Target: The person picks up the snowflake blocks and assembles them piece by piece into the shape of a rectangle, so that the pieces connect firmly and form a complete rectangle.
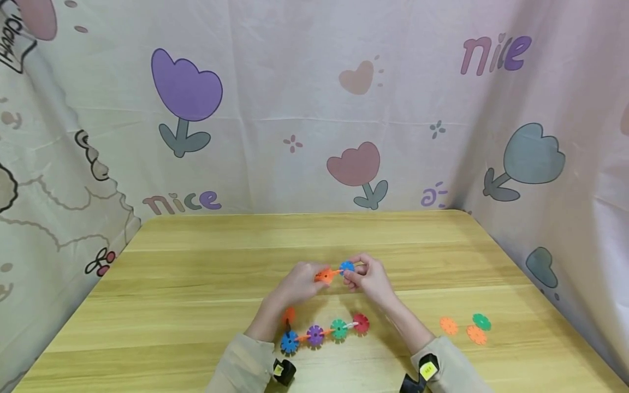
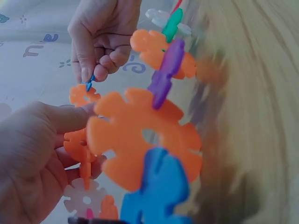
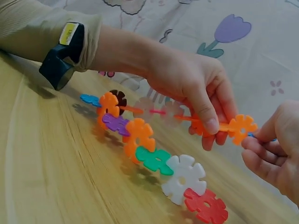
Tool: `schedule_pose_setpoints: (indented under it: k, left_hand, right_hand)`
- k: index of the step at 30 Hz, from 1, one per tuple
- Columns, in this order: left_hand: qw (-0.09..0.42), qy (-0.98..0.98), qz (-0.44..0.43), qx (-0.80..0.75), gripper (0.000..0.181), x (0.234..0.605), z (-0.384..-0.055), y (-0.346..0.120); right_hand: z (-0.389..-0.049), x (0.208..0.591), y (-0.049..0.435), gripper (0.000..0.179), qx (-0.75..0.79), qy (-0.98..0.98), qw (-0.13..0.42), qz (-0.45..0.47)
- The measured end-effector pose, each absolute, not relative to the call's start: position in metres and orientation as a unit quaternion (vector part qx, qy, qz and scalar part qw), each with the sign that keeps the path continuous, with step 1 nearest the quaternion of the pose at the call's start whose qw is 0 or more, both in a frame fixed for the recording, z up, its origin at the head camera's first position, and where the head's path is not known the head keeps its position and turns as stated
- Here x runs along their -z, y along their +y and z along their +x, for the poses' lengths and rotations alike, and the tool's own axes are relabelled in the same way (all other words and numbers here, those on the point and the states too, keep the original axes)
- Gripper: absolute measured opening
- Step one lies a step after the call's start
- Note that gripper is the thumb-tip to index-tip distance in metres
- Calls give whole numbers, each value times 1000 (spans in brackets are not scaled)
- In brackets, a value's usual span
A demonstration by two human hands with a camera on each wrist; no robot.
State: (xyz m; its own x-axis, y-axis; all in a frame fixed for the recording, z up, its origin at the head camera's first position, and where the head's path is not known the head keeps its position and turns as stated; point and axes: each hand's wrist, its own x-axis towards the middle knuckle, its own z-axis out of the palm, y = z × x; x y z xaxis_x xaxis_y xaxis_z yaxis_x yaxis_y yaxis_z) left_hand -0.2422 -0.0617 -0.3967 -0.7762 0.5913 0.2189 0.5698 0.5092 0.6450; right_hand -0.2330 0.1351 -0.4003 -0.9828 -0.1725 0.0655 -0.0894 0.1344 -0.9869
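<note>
A chain of slotted, flower-shaped plastic discs bends round from the table up into my hands. My left hand (image 1: 301, 281) pinches an orange disc (image 1: 326, 275) near its raised end. With thumb and fingers, my right hand (image 1: 372, 279) pinches a blue disc (image 1: 346, 267) that meets an orange disc (image 3: 243, 129) at its edge; how deep the slots engage cannot be made out. Behind the left hand, the chain runs through clear discs (image 3: 172, 113) and a black disc (image 3: 120, 101). Its lower row includes a purple disc (image 1: 315, 335), a green disc (image 1: 339, 329), a white disc (image 3: 183, 179) and a red disc (image 1: 361, 323).
Two loose orange discs (image 1: 448, 326) and a loose green disc (image 1: 481, 322) lie on the wooden table (image 1: 206, 284), right of my right forearm. A printed cloth (image 1: 275, 98) hangs behind the table and along its sides. The chain's lower row lies between my forearms.
</note>
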Motion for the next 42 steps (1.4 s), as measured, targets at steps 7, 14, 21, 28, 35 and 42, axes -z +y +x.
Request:
schedule_pose_setpoints:
  k: [7,14,21,28,35,42]
  left_hand:
    - [15,877,316,-361,39,398,-245,-60]
    - [3,888,302,-346,39,397,-248,-58]
    - [36,885,283,-369,40,394,-246,-58]
    - [81,872,260,-406,46,392,-246,-63]
    - [110,845,243,-464,49,398,-249,-68]
    - [138,807,210,-535,45,400,-248,-69]
  right_hand:
    - [-235,400,135,25,644,761,26,-77]
    - [-242,404,134,27,630,773,17,-74]
    - [-247,409,135,30,619,778,23,-105]
    - [-249,408,133,35,612,777,33,-146]
    - [-253,409,127,29,608,780,40,-141]
    - [-257,408,122,20,627,763,49,-148]
